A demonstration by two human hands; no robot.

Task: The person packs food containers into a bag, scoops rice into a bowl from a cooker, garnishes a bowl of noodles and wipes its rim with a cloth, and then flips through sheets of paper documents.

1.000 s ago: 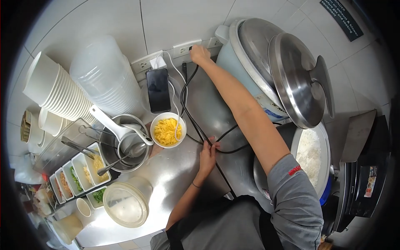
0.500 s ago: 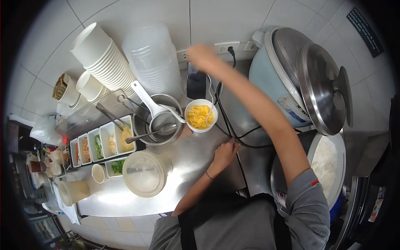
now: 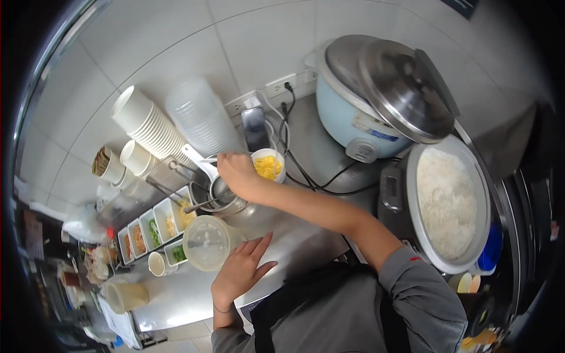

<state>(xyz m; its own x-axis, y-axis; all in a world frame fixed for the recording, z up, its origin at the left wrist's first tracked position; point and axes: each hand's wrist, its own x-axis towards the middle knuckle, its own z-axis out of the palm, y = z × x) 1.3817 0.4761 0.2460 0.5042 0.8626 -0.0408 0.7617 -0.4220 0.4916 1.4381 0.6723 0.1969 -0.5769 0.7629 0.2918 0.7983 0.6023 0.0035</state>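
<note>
My right hand (image 3: 237, 175) is over the metal pot (image 3: 233, 206), its fingers bent near the handle of the white ladle (image 3: 200, 162); what they hold, if anything, is hidden. Fingers apart, my left hand (image 3: 242, 267) holds nothing beside the round lidded tub (image 3: 207, 243). The white bowl of yellow shreds (image 3: 268, 167) stands just right of my right hand. A metal spoon (image 3: 202, 206) lies across the pot. Behind the bowl, a phone (image 3: 255, 128) leans near the wall outlets, where a black plug (image 3: 288, 86) sits in a socket.
Stacked white cups (image 3: 154, 126) and clear containers (image 3: 203, 115) stand at the back left, above a row of ingredient trays (image 3: 168, 219). Black cords (image 3: 321, 187) cross the counter towards a lidded rice cooker (image 3: 359, 112). An open cooker of rice (image 3: 445, 203) is at the right.
My right hand has moved from the outlets to the pot. My left hand has left the cords for the tub, fingers now spread. The view has shifted, showing more of both cookers.
</note>
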